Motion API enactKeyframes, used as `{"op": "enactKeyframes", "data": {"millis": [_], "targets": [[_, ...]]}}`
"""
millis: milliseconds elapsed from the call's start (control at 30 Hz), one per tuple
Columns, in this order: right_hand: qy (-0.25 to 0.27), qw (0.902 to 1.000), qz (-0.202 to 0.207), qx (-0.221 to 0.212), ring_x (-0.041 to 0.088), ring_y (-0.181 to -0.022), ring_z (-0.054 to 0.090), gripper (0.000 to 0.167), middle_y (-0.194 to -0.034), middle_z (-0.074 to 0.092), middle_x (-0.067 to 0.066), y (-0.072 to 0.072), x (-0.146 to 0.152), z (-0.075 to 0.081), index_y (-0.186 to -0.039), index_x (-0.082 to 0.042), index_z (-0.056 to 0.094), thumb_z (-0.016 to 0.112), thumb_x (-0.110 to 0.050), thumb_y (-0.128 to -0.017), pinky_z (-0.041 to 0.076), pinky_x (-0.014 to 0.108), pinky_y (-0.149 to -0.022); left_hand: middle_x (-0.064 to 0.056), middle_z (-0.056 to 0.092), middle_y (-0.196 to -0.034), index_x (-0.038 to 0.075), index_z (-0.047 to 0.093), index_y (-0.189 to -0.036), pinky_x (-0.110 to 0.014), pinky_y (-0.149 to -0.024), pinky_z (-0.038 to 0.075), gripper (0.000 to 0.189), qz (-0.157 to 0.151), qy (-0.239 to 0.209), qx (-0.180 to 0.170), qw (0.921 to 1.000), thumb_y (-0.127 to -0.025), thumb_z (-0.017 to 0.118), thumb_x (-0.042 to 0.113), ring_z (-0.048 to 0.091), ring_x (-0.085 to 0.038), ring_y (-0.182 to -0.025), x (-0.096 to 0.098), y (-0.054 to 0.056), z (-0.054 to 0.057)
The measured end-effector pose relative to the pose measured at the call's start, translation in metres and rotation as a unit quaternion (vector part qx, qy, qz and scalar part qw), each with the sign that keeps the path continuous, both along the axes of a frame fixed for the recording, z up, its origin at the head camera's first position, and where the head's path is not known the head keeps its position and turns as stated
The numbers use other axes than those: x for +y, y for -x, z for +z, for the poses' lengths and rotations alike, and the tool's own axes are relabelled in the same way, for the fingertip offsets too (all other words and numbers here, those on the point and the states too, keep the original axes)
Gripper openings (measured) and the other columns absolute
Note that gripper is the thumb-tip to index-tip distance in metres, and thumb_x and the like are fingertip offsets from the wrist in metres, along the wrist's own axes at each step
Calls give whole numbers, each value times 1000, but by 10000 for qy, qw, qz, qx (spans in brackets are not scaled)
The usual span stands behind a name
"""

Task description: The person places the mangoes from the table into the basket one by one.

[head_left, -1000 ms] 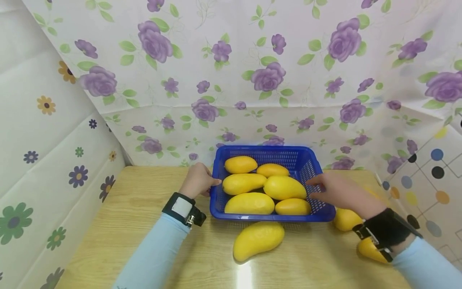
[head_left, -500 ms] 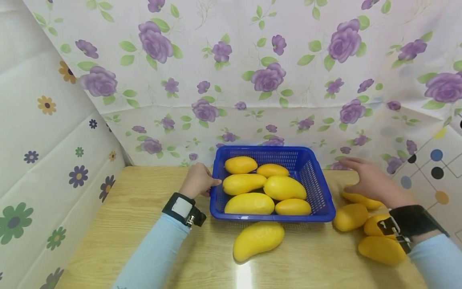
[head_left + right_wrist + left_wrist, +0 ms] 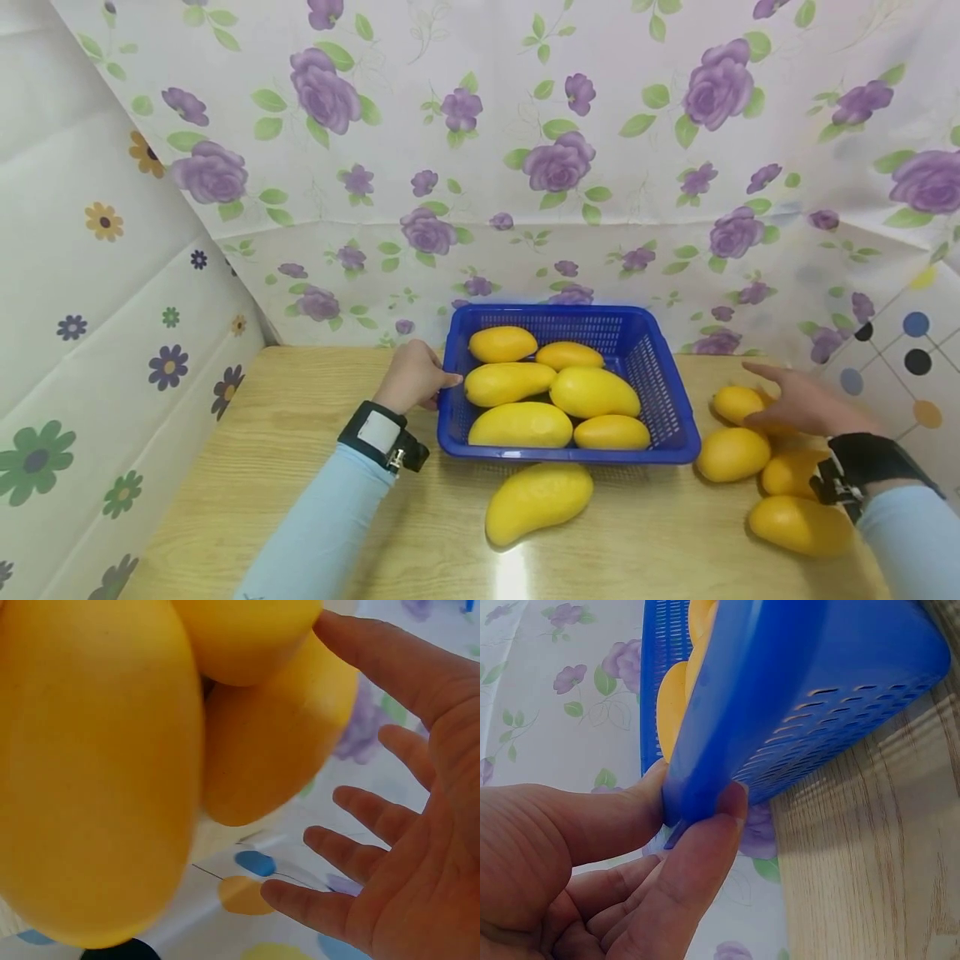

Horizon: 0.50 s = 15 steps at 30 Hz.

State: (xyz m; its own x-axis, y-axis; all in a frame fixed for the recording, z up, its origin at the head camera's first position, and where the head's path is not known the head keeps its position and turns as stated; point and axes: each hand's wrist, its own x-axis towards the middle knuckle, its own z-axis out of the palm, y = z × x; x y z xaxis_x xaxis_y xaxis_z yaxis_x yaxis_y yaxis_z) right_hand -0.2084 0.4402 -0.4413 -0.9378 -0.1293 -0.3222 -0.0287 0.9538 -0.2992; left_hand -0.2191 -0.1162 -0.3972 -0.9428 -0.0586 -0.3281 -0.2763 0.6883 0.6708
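Observation:
A blue plastic basket (image 3: 570,456) holds several yellow mangoes (image 3: 519,425). My left hand (image 3: 412,377) pinches its left rim between thumb and fingers, and the left wrist view shows the thumb on the inner side of the basket wall (image 3: 780,682). On the right, my right hand (image 3: 806,402) is over a group of mangoes. Its fingers are spread in the right wrist view, close to a mango (image 3: 277,735), with nothing gripped. Part of the far right mango (image 3: 738,403) is covered by that hand.
A single mango (image 3: 538,502) lies in front of the basket on the wooden table (image 3: 300,467). More loose mangoes (image 3: 798,525) lie at the right, partly under the wrist strap. A flowered cloth (image 3: 480,167) hangs behind the table.
My right hand has moved right, from the basket's right side to the loose mangoes, and lowered toward them. My left hand stays on the basket rim.

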Motion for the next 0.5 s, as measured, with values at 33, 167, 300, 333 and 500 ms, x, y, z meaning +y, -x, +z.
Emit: {"op": "enactKeyframes", "data": {"millis": [33, 167, 300, 333, 500], "targets": [[-20, 10000, -11, -22, 50, -109, 48, 106, -138, 36, 36, 0, 1, -2, -149, -15, 23, 69, -65, -68, 40, 67, -82, -16, 66, -72, 2, 67, -73, -30, -50, 55, 25, 9, 4, 0, 10000, -75, 78, 25, 68, -24, -59, 0, 0, 0], [31, 9998, -26, -183, 49, -106, 50, 97, -137, 36, 37, 2, 1, -8, -146, -12, 31, 69, -60, -71, 42, 65, -81, -15, 65, -72, 3, 67, -72, -30, -51, 56, 25, 22, 30, 10, 10000, -75, 78, 25, 67, -21, -56, -1, 0, 0], [73, 9995, -16, -294, 54, -114, 44, 91, -135, 40, 35, 4, 0, -16, -142, -9, 37, 68, -59, -73, 32, 71, -87, -10, 61, -65, 3, 66, -71, -35, -57, 57, 25, -5, 22, 10, 10000, -75, 78, 25, 67, -22, -57, 0, 0, 1], [69, 9996, 11, -256, 54, -114, 43, 90, -134, 42, 34, 4, -1, -18, -141, -8, 38, 68, -58, -73, 26, 73, -89, -10, 61, -64, 3, 66, -71, -36, -58, 58, 25, -15, 22, 10, 10000, -76, 78, 25, 67, -23, -57, 0, -1, 1], [10, 9998, 103, -161, 49, -109, 48, 93, -131, 45, 34, 6, -6, -23, -140, -3, 38, 64, -64, -74, 30, 71, -90, -12, 64, -67, 2, 67, -71, -33, -52, 57, 24, -16, 21, 19, 10000, -75, 78, 24, 69, -27, -62, 1, -1, 1]]}}
